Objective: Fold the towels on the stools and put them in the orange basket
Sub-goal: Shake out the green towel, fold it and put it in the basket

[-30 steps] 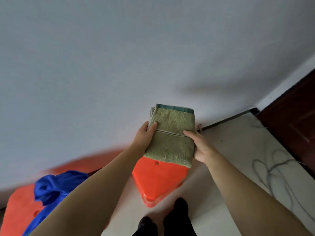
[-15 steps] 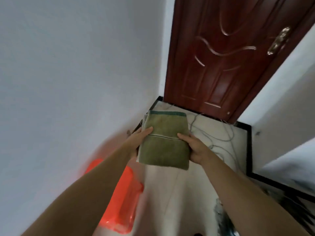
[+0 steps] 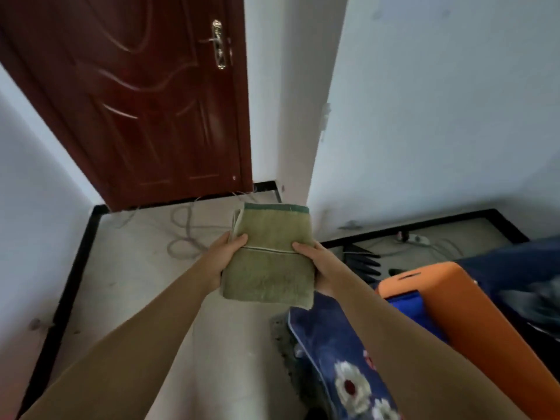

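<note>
Both hands held the folded green towel [image 3: 269, 256] in the air above the floor [image 3: 136, 268], in front of the person. Left hand [image 3: 225, 256] gripped its left edge, thumb on top and the other fingers hidden beneath the cloth. Right hand [image 3: 315, 262] gripped the right edge the same way, thumb across the white stripe, remaining fingers out of sight under the towel. Low at the right stood the orange basket [image 3: 460, 310], partly covered by the right forearm and cut off by the frame edge; something blue [image 3: 406, 304] lay inside it, too hidden to make out. Beside it lay a flowered blue cloth [image 3: 336, 359], blurred. Cables [image 3: 185, 231] trailed across the floor before the brown door [image 3: 145, 101].
</note>
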The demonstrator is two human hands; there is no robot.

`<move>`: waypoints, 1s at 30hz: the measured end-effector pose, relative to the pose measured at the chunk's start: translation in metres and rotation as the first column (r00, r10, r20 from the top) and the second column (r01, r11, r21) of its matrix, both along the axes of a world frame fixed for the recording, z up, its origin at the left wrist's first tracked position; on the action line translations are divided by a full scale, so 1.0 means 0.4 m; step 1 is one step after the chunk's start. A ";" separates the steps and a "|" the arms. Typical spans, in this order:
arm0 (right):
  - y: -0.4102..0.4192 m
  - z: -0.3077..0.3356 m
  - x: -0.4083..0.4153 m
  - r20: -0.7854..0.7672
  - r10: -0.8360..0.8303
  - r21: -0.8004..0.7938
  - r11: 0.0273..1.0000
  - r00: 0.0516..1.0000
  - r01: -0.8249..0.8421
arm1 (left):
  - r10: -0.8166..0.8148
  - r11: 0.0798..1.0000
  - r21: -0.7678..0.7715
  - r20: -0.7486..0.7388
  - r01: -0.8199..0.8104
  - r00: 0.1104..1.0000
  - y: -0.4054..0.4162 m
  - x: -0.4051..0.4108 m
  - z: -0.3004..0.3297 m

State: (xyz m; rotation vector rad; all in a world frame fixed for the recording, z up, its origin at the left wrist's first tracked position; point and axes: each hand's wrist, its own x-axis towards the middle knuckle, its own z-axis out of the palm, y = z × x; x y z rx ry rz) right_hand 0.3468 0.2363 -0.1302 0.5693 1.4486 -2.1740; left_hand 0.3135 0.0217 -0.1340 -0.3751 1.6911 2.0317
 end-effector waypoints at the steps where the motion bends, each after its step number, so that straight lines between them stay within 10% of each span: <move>1: 0.072 -0.007 0.001 0.002 -0.045 0.002 0.999 0.999 0.045 | -0.026 1.000 0.008 0.018 0.026 0.999 0.076 -0.019 -0.010; 13: 0.742 -0.163 0.254 0.141 -0.598 0.045 0.800 0.789 0.598 | -0.597 0.798 -0.007 0.122 0.602 0.793 0.879 -0.024 -0.111; 24: 0.826 -0.487 0.579 0.449 -0.827 0.204 0.463 0.338 0.863 | -0.856 0.285 -0.288 0.352 0.914 0.378 1.199 0.186 -0.467; 30: 0.806 -0.674 0.600 0.495 -0.856 0.296 0.329 0.151 0.897 | -0.814 0.177 -0.299 0.491 0.938 0.310 1.256 0.244 -0.694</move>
